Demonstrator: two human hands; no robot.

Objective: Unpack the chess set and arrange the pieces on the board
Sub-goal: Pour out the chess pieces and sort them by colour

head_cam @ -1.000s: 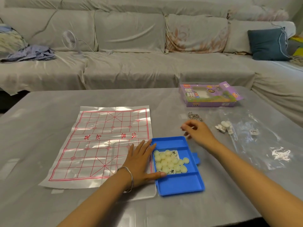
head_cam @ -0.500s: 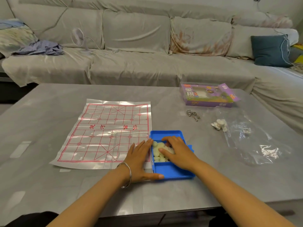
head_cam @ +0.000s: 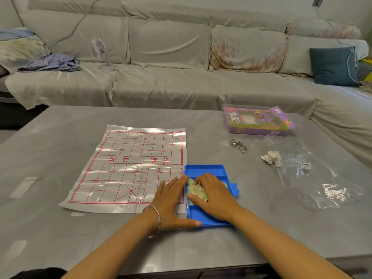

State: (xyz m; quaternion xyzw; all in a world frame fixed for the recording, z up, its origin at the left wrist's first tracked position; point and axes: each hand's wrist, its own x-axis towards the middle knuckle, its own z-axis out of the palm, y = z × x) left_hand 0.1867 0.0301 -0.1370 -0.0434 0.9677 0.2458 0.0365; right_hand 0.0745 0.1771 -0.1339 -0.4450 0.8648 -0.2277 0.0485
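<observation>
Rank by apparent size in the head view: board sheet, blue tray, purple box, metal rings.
1. board sheet
2. purple box and blue tray: look alike; right hand hides part of the tray
3. metal rings

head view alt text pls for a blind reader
A person's right hand covers pale chess pieces in a blue tray; the left hand lies flat against the tray, beside a red-lined xiangqi board sheet on a grey table.
</observation>
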